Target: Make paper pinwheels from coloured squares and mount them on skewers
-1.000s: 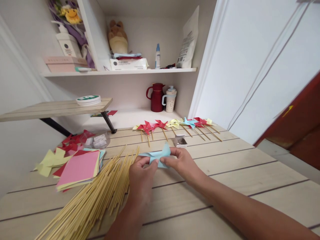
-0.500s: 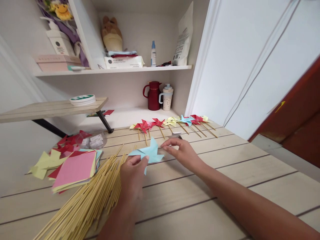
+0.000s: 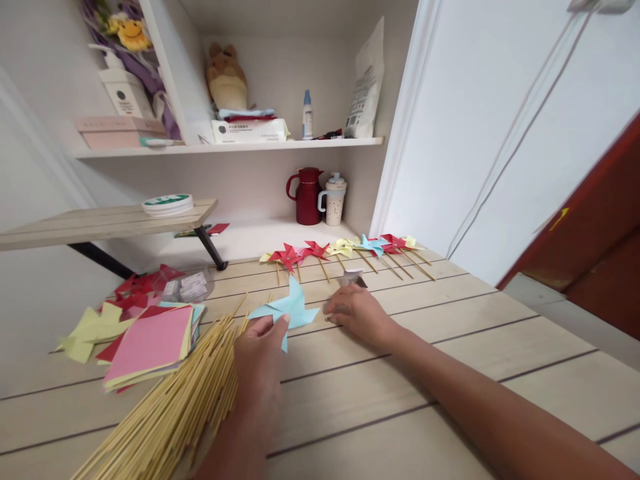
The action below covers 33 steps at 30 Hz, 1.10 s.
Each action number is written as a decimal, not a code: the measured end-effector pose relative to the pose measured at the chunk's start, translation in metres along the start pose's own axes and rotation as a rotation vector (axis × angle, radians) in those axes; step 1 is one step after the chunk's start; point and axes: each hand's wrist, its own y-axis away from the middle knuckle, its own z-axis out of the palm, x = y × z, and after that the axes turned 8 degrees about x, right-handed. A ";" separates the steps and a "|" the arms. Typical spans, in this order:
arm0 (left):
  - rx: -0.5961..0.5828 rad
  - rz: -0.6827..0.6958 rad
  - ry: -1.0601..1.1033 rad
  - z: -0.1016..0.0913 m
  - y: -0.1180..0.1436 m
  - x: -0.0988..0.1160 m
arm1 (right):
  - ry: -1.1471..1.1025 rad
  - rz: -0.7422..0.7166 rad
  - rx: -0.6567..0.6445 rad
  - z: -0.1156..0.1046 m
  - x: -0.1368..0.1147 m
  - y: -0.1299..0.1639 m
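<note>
My left hand pinches a light blue paper pinwheel between thumb and fingers, holding it above the table beside the stick bundle. No stick shows on this pinwheel. My right hand is low over the table to the right, its fingers drawn together and pointing left. A tiny item at its fingertips is too small to make out. Just behind that hand stands a small open silvery box, partly covered by the knuckles. The bundle of thin wooden sticks lies left of my left forearm.
Finished pinwheels on sticks lie in a row along the back. At left are a stack of coloured paper squares, yellow paper pinwheel shapes and a clear container. A raised wooden stand overhangs the back left.
My right hand has lowered towards the table, in front of the small box. My left hand has shifted slightly left with the blue pinwheel. The view has tilted a little.
</note>
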 end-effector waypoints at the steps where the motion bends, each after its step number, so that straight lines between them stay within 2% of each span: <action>1: 0.009 -0.011 -0.008 0.000 -0.001 -0.001 | 0.003 -0.003 -0.011 0.000 0.000 0.000; 5: 0.035 -0.044 -0.009 -0.001 -0.002 0.001 | -0.003 0.005 -0.040 -0.001 -0.002 0.000; 16: -0.010 0.013 0.071 0.000 -0.001 -0.006 | -0.019 0.094 -0.060 0.001 -0.003 0.002; 33: -0.031 0.035 0.081 -0.001 -0.003 -0.009 | -0.051 0.107 -0.066 0.002 -0.009 0.002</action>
